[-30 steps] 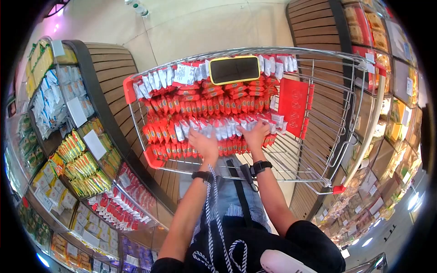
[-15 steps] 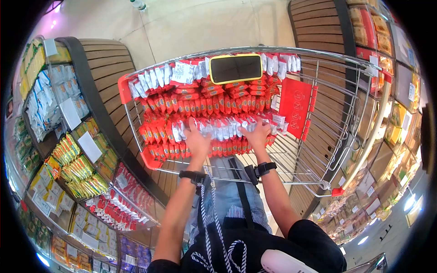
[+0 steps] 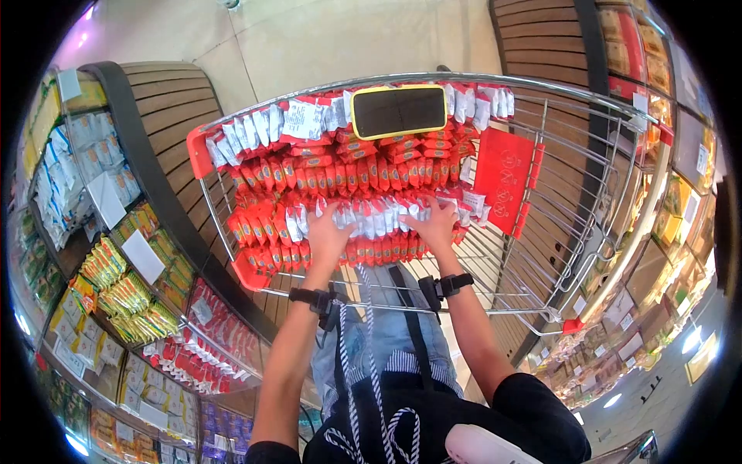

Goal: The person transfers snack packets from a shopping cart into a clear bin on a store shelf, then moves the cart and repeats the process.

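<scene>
Rows of small red snack packets (image 3: 363, 176) with white backs fill much of a wire shopping cart (image 3: 553, 201). My left hand (image 3: 328, 234) is at the near white-backed row (image 3: 379, 219), its thumb on the near side and its fingers reaching over to the far side. Farther right, my right hand (image 3: 435, 226) grips the same row in a similar way, the thumb pointing inward. Several packets stand between the two hands. The fingertips are partly hidden among the packets. A phone with a yellow edge (image 3: 399, 111) rests on the back rows.
A red panel (image 3: 503, 182) stands in the cart beside the packets. Shelves of bagged goods (image 3: 127, 286) line the left, and more packaged goods (image 3: 657, 216) the right. Slatted wooden platforms (image 3: 174, 108) flank the cart. Tiled floor (image 3: 332, 39) lies beyond it.
The view has shifted slightly, and the cart's left end appears a little farther left. Both hands stay at the same row, the left one slightly farther left in view.
</scene>
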Demonstrator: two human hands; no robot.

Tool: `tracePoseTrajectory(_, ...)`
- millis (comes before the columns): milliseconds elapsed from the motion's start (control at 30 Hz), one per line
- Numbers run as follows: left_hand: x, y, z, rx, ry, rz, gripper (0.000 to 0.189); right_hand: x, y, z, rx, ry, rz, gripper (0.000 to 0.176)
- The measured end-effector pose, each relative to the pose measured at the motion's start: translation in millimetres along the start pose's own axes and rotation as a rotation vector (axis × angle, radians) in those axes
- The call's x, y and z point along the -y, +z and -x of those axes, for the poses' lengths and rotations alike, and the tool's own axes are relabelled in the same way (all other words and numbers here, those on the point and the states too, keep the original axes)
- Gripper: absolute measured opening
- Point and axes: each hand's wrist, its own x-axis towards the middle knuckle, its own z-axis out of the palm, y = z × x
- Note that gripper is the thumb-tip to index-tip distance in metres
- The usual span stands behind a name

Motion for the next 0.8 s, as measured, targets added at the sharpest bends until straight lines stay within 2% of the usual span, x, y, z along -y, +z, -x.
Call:
tracePoseTrajectory(267,-5.8,-7.3,0.5,0.038,-0.03,-0.015,0.058,-21.6,8.6,-6.6,-0.002,-0.028,-0.046,0.073)
tracePoseTrajectory(533,-23.9,-29.5,15.6,0.028,-0.035,-0.024,0.056,-16.9,-12.5,2.9,0.014,-0.044,-0.143,0.069)
tracePoseTrajectory(633,-29.7,-40.4,27.2,-0.055,0.015,-0.034,0.055,-6.8,-25.7,14.3,-0.046,-0.1,-0.146,0.067)
tracePoseTrajectory(733,-37.0,-57.7,41.5,-0.025,-0.041,0.025,0.054,9.7,-46.1,27.3,-0.116,-0.159,-0.088,0.065)
tracePoseTrajectory(800,-39.7,-65.5,52.3,-0.139,0.016,0.08,0.054,18.6,-59.0,33.0,-0.16,-0.222,-0.084,0.064)
